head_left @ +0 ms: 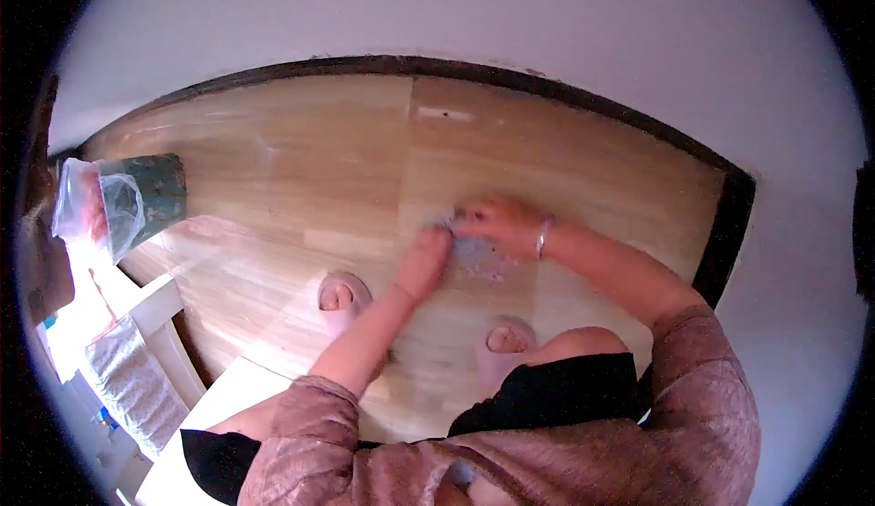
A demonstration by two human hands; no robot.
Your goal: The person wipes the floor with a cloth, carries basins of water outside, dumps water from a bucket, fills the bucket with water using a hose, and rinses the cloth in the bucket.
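Observation:
My left hand (427, 258) and my right hand (503, 225) meet low over the wooden floor (319, 178), in front of my feet. Both have their fingers closed in a pinch around the same spot. Whatever lies between the fingertips is small and mostly hidden; I cannot make out what it is. Just below the right hand, a thin pale purple and pink patch (485, 267) shows against the floorboards. It may be a scrap or small pieces, too blurred to tell. A silver bracelet (543, 238) circles my right wrist.
At the left stands a dark green bin (162, 191) with a clear plastic bag (120, 210) over its rim. White furniture draped with a patterned cloth (141, 383) is at lower left. A pale wall with dark skirting (401, 66) curves ahead. Pink slippers (341, 298) are on my feet.

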